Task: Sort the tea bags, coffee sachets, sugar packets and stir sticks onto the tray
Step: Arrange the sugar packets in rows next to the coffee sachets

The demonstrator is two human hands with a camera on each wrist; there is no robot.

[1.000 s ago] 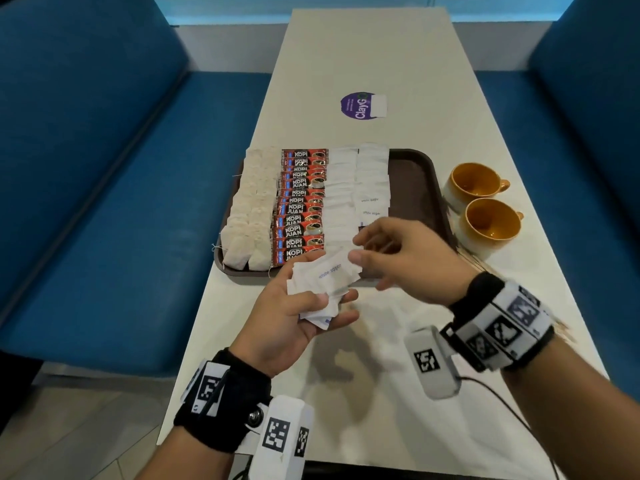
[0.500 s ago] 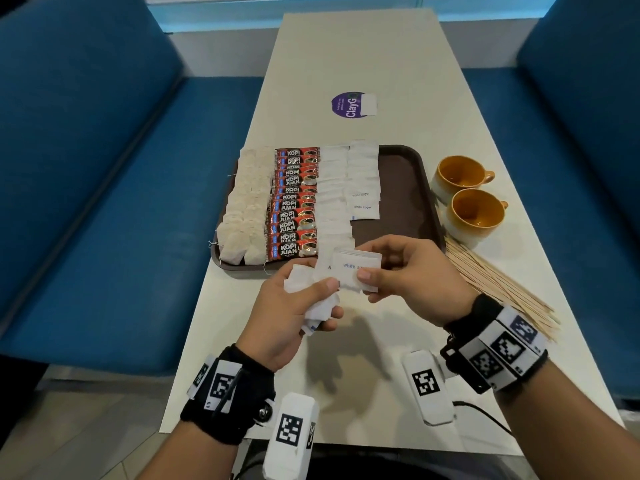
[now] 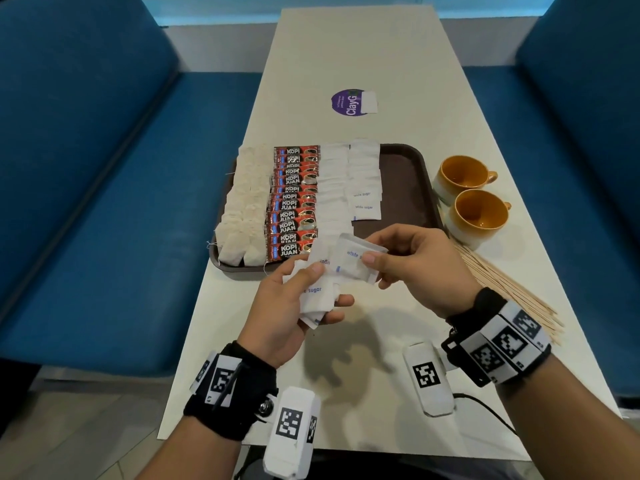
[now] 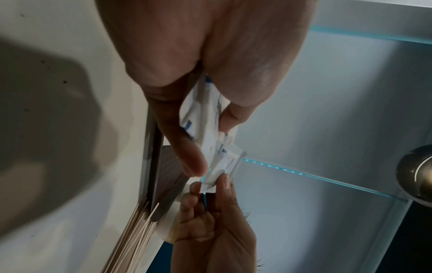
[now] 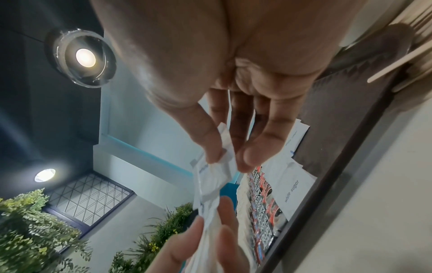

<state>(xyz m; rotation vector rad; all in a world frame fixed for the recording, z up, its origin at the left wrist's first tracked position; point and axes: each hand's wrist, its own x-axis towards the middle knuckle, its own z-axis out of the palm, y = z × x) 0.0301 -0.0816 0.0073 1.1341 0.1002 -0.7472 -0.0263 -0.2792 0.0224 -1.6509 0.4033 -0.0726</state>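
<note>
While left hand (image 3: 289, 306) clutches sugar stack (image 3: 317, 301) just short of tray (image 3: 403, 181), right hand (image 3: 419, 265) pinches top packet (image 3: 353, 259). Sugar step; next I'd lay it in sugar row (image 3: 365, 188).

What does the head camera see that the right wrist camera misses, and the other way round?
Only the head view shows the two yellow cups, the tea bags and the purple sticker. Only the right wrist view shows ceiling lamps and green plants. Both show the right hand pinching one sugar packet, the left hand holding more, and the coffee sachets on the tray.
</note>
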